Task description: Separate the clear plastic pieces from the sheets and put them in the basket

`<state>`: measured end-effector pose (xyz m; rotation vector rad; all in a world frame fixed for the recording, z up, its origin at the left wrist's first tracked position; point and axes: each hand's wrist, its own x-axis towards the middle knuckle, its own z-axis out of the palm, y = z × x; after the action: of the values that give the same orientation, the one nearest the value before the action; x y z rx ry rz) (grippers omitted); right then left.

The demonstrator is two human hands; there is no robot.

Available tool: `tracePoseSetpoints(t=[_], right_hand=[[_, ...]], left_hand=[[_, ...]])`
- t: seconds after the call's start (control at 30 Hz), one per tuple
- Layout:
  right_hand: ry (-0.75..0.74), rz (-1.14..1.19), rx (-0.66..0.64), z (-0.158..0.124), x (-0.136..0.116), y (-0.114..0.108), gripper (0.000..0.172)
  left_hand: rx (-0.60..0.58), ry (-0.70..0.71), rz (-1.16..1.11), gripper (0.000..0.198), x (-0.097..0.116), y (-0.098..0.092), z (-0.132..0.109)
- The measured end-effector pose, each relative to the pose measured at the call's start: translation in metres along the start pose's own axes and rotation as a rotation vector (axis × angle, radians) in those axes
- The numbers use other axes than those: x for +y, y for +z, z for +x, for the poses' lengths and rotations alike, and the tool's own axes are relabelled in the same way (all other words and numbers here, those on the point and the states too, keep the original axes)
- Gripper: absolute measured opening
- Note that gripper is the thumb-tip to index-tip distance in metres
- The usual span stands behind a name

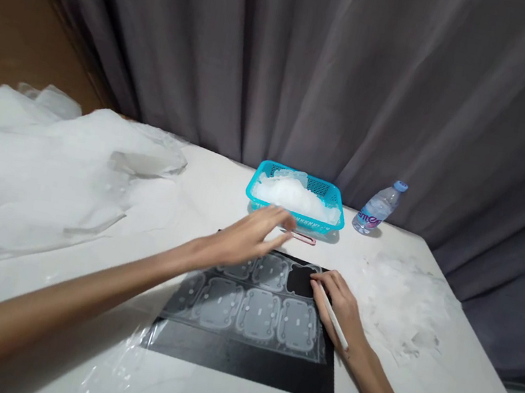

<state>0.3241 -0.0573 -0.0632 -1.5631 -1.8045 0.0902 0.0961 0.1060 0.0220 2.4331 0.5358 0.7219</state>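
Note:
A black mat (243, 362) lies on the table, with a clear plastic sheet (258, 314) over it that carries rows of frosted rounded panels. One opening at its upper right shows plain black. My right hand (338, 301) rests at the sheet's right edge, its fingers closed around a slim white pen-like tool (333, 319). What the tool's tip is like I cannot make out. Above the sheet's far edge, my left hand (259, 233) hovers in front of the basket, thumb and fingers apart, slightly blurred, with nothing visible in it.
A turquoise basket (293, 219) holds a heap of translucent white pieces (294, 192). In front of it lies a thin pink-red tool (304, 238). A water bottle (376, 210) stands to its right. Crumpled translucent sheets (44, 165) cover the left; clear scraps (401, 302) lie right.

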Motion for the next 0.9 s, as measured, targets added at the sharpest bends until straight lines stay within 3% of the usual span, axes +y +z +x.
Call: tracePoseSetpoints(t=[0.1, 0.2, 0.37, 0.5, 0.7, 0.9], right_hand=[[0.082, 0.108, 0.009, 0.002, -0.007, -0.004, 0.018], [0.121, 0.237, -0.06, 0.007, -0.026, -0.009, 0.011], [0.014, 0.381, -0.251, 0.018, -0.054, -0.008, 0.009], [-0.022, 0.412, -0.33, 0.022, -0.05, 0.001, 0.01], [0.076, 0.455, -0.408, 0.028, -0.045, -0.003, 0.01], [0.063, 0.413, -0.432, 0.031, -0.054, -0.007, 0.012]], left_hand=[[-0.187, -0.049, 0.103, 0.032, 0.01, 0.01, -0.065], [-0.226, -0.08, 0.153, 0.044, 0.008, 0.024, -0.092], [-0.226, -0.07, 0.221, 0.06, -0.001, 0.036, -0.093], [-0.225, -0.092, 0.201, 0.075, -0.003, 0.038, -0.093], [-0.241, -0.101, 0.19, 0.081, -0.005, 0.042, -0.091], [-0.24, -0.127, 0.133, 0.081, -0.002, 0.041, -0.088]])
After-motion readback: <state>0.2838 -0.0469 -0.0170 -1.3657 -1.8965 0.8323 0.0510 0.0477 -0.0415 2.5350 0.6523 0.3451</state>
